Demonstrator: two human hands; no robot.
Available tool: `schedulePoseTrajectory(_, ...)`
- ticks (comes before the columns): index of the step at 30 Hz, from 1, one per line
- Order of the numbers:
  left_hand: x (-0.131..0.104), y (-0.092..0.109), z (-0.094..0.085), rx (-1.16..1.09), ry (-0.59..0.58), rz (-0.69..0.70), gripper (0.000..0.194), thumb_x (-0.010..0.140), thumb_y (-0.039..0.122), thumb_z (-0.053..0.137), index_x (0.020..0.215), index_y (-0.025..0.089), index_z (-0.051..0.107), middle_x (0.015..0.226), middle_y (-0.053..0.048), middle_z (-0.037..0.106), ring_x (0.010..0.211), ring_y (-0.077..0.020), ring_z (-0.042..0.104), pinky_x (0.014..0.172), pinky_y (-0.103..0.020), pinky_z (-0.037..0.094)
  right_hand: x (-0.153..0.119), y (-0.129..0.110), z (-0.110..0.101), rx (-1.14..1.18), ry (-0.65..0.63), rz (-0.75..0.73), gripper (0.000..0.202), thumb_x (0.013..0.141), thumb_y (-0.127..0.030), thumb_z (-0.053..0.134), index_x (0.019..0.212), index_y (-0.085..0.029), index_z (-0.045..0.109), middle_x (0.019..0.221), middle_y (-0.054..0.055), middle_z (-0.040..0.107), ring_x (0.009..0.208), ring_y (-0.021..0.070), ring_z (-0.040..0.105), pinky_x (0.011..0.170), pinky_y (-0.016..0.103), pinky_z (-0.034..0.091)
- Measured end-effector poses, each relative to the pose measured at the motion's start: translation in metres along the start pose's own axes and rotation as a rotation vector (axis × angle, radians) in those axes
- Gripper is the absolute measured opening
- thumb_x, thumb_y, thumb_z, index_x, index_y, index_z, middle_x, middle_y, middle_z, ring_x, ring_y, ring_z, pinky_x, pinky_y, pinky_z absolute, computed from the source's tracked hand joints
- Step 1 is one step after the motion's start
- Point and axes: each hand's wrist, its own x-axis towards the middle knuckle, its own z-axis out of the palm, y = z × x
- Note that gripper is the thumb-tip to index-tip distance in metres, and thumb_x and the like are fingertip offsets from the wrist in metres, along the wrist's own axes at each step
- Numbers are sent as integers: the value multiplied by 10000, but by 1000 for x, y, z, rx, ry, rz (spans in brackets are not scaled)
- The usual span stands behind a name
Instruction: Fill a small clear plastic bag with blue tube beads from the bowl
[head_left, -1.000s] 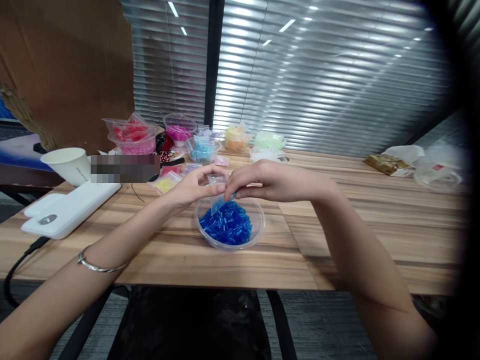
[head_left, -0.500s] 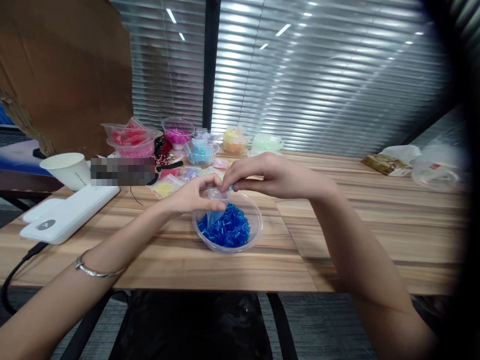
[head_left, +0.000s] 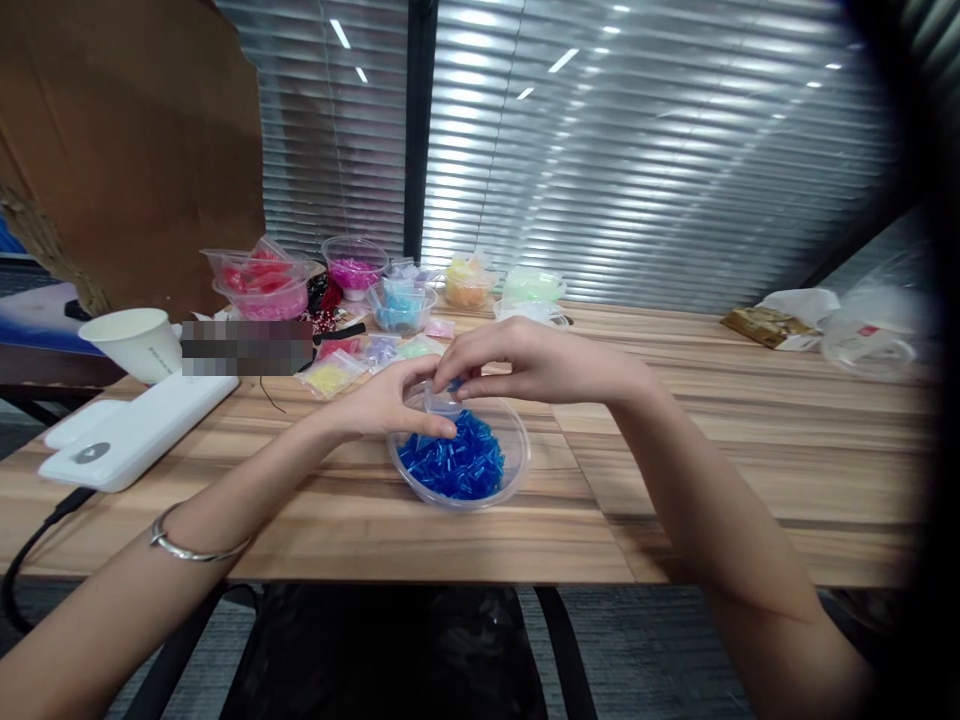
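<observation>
A round clear plastic bowl (head_left: 517,465) stands on the wooden table, with a heap of short blue tube pieces (head_left: 457,460) in it. Above its left rim, my left hand (head_left: 401,398) is closed around a small clear plastic bag (head_left: 442,402), thumb toward me. My right hand (head_left: 510,362) comes over from the right, fingertips bent down at the bag's mouth. A bit of blue shows between its pinched fingers, apparently a few of the tube pieces; the exact number is hidden.
Behind the bowl lie small bags of coloured pieces (head_left: 332,374). Farther back stand tubs with red (head_left: 259,280), magenta (head_left: 354,270), light blue (head_left: 403,305), orange (head_left: 469,283) and green contents (head_left: 532,287). A paper cup (head_left: 131,340) and white power bank (head_left: 142,430) sit at left.
My right hand has moved slightly left and down to the bag's mouth, with blue now showing at its fingertips. My left hand still holds the bag, now more hidden behind the fingers.
</observation>
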Motion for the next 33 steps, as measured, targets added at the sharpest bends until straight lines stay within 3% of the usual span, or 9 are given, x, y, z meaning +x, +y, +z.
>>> schedulePoseTrajectory(10,0,0,0,22,-2,8,480,682,313,827,1095,181,620,1143,-71,645,1094,-238,595,968,-362,466,2,-1,2,-20,-15,20,232,931,-271,591,1129,-201,688,1069,38,714,914,138,633,781,262,466)
schedulePoseTrajectory(33,1,1,1,67,-10,28,404,709,357,802,1024,171,631,1064,-59,640,1024,-224,604,930,-347,477,1,0,3,-49,10,-2,247,939,-165,540,1129,-214,690,1080,36,710,945,143,627,823,280,470)
